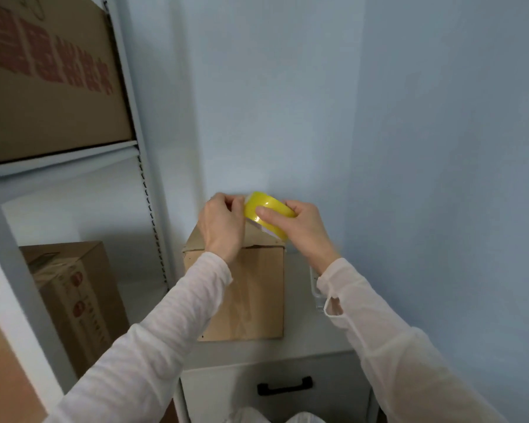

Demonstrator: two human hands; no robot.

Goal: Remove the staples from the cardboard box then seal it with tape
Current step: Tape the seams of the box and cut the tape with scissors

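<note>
- Pale blue walls are meeting in a corner ahead of me, and a white cabinet [303,340] is standing against them with a black drawer handle [284,386] facing me.
- The cardboard box [251,300] is sitting upright on the cabinet top, close to the wall, so both my hands are working above its top edge.
- My right hand [303,230] is wrapping its fingers and thumb around the yellow tape roll [263,204], holding it tilted just above the box's top, where a strip would start.
- My left hand [223,227] is curling its fingers against the roll's left edge. I judge it is pinching the free end to draw it out, though the strip itself is too faint to make out.
- I am judging the sealing step to be under way; no staples are showing from this angle.
- A metal shelf unit [135,117] is standing to my left, carrying a large carton [49,87] above and a smaller carton [74,294] below.
- Red characters are running across the large carton and red round marks down the smaller one, but blur is keeping all of it unreadable.
- The box I am taping is showing no print I can read.
</note>
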